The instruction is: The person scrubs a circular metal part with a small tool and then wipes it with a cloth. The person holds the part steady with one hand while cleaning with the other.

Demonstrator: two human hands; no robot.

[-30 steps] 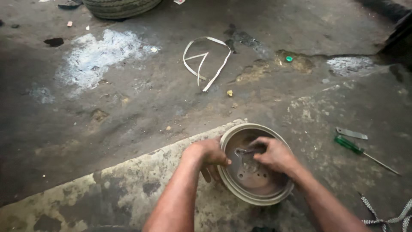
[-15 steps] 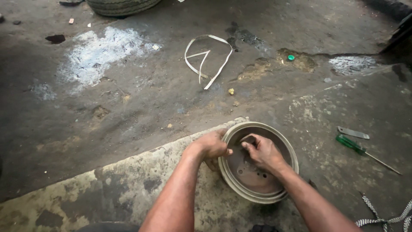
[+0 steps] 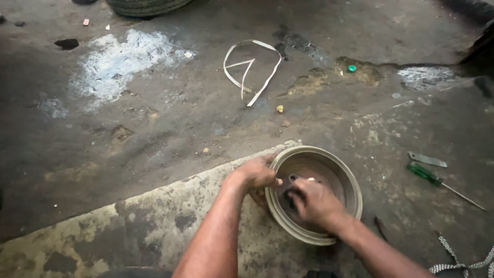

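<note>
Metal rim (image 3: pixel 346 177): both hands, L (image 3: pixel 259 174) gripping edge, R (image 3: pixel 312 202) inside.

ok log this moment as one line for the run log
left hand: grips rim of metal wheel rim | right hand: inside the rim, on a small dark part, unclear | green screwdriver: on floor, right

Dark, stained concrete floor (image 3: pixel 154 134) all over, cracked & pitted. Pale chalky patch (image 3: pixel 116 64) top left, lighter worn slab (image 3: pixel 154 226) bottom left. Tyre edge (image 3: pixel 146 6) at top. White strap loop (image 3: pixel 252 69) lying mid-floor, small green cap (image 3: pixel 352 68) near a damp hollow. Green-handled screwdriver (image 3: pixel 437 180) at right, checked cord (image 3: pixel 458 260) in bottom right corner. Light dim, flat.
</note>
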